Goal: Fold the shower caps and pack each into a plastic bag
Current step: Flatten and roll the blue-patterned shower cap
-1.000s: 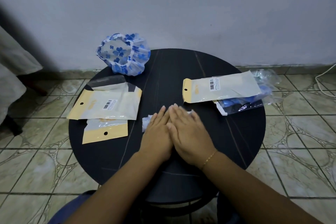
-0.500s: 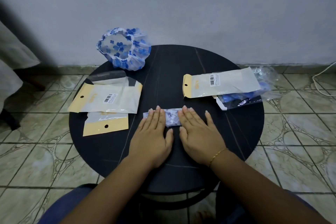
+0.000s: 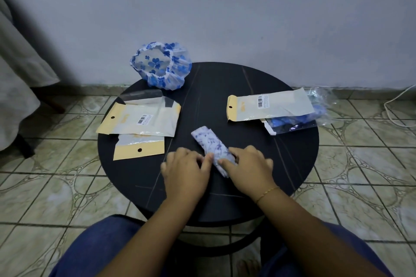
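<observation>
Round dark table [image 3: 281, 164] by grey wall | folded shower cap [image 3: 211, 145] lies diagonal at near centre | left hand [image 3: 185, 170] and right hand [image 3: 248, 167] pinch its near end, likely to fold again | empty plastic bags [image 3: 139, 122] wait left; unfolded cap [image 3: 161, 67] behind

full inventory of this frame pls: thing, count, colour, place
folded shower cap: 1, white with purple print, table centre, held at its near end
open shower cap: 1, clear with blue flowers, table's far left edge
empty plastic bags: about 3, clear with yellow headers, stacked on table's left
packed plastic bags: 2, one white-backed with a yellow header, over one with blue contents, table's right
round table: 1, black
left hand: 1, fingertips touching the cap
right hand: 1, gold bracelet, pinching the cap
</observation>
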